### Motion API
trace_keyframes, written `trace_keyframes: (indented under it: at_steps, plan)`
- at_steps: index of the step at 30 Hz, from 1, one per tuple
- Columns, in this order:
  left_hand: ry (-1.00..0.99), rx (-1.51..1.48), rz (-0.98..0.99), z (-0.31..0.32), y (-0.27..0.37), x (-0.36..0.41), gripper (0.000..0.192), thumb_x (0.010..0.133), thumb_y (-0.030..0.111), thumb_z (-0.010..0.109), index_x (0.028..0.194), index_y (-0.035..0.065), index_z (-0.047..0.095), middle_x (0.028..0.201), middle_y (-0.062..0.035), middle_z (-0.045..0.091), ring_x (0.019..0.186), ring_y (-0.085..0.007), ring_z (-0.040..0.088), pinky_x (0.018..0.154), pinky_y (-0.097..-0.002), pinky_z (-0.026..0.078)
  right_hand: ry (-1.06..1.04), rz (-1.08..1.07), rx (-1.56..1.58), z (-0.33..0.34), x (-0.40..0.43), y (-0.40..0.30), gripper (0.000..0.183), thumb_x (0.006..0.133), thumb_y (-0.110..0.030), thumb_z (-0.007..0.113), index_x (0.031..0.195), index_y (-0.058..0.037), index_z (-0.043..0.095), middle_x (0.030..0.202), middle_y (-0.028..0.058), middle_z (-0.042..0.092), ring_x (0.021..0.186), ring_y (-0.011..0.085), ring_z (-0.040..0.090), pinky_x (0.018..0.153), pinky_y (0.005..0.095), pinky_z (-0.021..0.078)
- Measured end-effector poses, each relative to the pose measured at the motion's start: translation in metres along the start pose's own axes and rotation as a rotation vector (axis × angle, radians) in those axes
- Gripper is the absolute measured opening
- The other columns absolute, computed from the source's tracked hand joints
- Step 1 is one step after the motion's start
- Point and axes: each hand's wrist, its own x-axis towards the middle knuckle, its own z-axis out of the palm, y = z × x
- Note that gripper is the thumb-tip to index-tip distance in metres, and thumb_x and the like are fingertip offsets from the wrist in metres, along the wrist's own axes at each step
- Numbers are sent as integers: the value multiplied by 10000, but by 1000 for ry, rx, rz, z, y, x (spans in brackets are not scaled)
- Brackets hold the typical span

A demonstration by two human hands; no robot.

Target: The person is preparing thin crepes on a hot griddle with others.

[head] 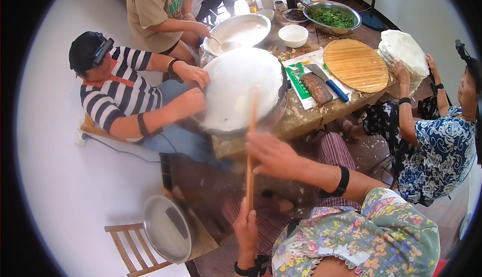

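My left hand (246, 226) grips the lower end of a long wooden stick (250, 179). Farther up the stick is my right hand (273, 156), blurred, with its fingers and thumb about the shaft. The stick's far end blurs over a thin white sheet of batter (241, 85) that covers a round griddle (283, 104). At the sheet's left edge are both hands of a seated person (194, 89) in a striped shirt. Whether the stick touches the batter cannot be made out.
Behind the griddle, a standing person's hand (201, 29) holds a ladle in a batter basin (260, 23). The wooden table (301, 120) bears chopped greens (331, 18), a knife (337, 90) and a bamboo board (356, 65). Another person holds stacked white sheets (403, 47). A metal basin (162, 235) stands lower left.
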Motion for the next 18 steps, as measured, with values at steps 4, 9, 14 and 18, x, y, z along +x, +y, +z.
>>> trace_keyframes:
  at_steps: [4, 9, 14, 18]
  plan:
    - [66, -82, -52, 0, -7, -2, 459, 891, 10, 533, 1345, -41, 490, 1087, -219, 670, 896, -232, 675, 786, -309, 508, 47, -86, 98, 21, 19, -2, 773, 756, -344, 740, 1343, 46, 424, 1449, 239, 378, 1381, 372, 330, 1145, 449, 275]
    - [118, -182, -63, -14, 15, 6, 483, 885, 12, 506, 1364, -46, 476, 767, -32, 580, 605, -83, 510, 547, -238, 437, -36, -114, 120, 37, 50, -5, 749, 738, -328, 748, 1317, 37, 445, 1428, 233, 399, 1369, 363, 342, 1143, 440, 279]
    - [80, -540, -188, -20, 14, 3, 486, 907, 38, 495, 1388, -14, 459, 675, 1, 534, 531, -58, 472, 448, -207, 382, -207, -133, 325, 48, 78, -9, 674, 728, -356, 746, 1237, 25, 523, 1386, 222, 443, 1337, 346, 381, 1122, 426, 305]
    - [74, -633, -420, -26, 12, -22, 478, 920, 40, 508, 1394, 3, 455, 636, 11, 504, 432, -45, 410, 358, -197, 321, -49, -333, 215, 59, 68, -27, 577, 726, -383, 712, 1122, 22, 602, 1271, 203, 511, 1215, 331, 465, 1072, 428, 349]
